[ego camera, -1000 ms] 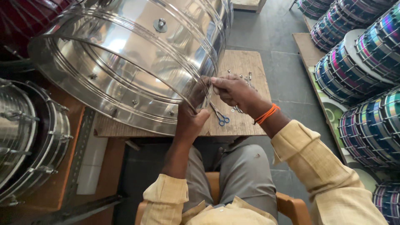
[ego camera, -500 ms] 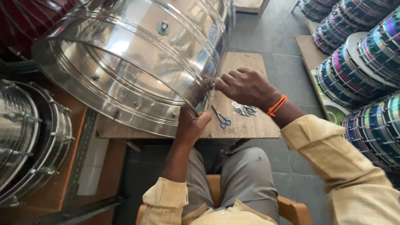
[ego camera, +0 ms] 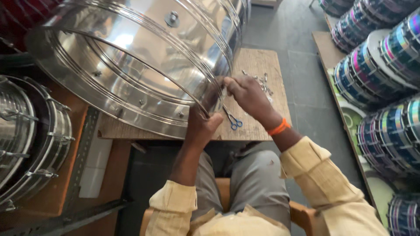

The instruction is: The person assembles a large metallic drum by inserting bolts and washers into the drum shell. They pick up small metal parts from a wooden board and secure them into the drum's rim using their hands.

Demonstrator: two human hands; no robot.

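The left hand is curled around the near rim of a big shiny silver metal drum shell, holding it from below. The right hand is up at the same rim, with its fingers pinched close together on the edge; if there is something tiny between them, it is too small to see. An orange band sits on the right wrist. The drum shell lies tipped on its side on a small brown wooden table, with its open mouth facing the person. Just under the hands, a little pair of scissors with blue handles lies on the table. A small pile of shiny metal bits lies near the right hand. More silver drums stand on the left. Stacks of bright rainbow-coloured drums stand on the right.
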